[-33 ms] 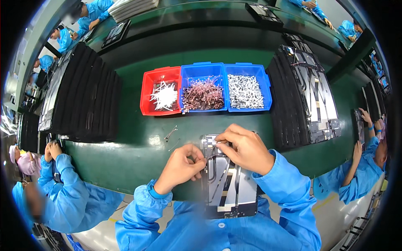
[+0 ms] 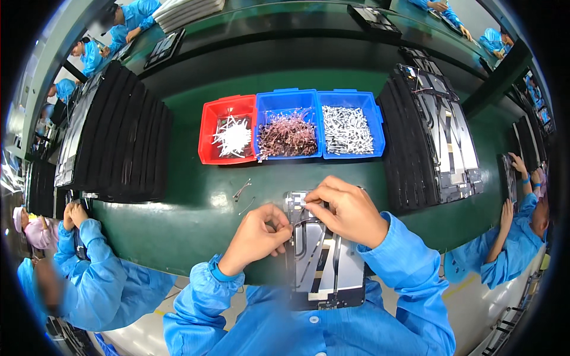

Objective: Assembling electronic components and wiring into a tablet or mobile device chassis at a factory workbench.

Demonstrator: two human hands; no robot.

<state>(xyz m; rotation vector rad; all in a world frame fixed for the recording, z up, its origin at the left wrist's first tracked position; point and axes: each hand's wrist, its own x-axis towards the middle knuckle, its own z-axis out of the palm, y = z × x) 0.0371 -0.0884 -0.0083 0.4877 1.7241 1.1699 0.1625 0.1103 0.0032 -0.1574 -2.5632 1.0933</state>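
A tablet-like panel (image 2: 309,267) lies at the table's near edge, open inner side up, with a dark frame, silvery plates and black flex strips. My left hand (image 2: 260,232) is closed at its left edge, thumb and index finger pinching a thin dark wire (image 2: 301,222). The wire runs across the panel's upper part toward my other hand. My right hand (image 2: 351,212) reaches over the upper right, thumb and index finger pinched close above the board. What those fingertips hold is too small to make out. Two loose thin wires (image 2: 242,188) lie on the green table beyond my left hand.
Beyond the panel stand a red bin (image 2: 228,155) of white strips, a blue bin (image 2: 289,153) of reddish wires and another blue bin (image 2: 354,152) of small white-and-black pieces. Tall stacks of panels flank them, left (image 2: 122,136) and right (image 2: 430,136). Co-workers sit at both sides.
My right fingertips have shifted very slightly at the panel's top. Otherwise the hands, panel and bins look the same.
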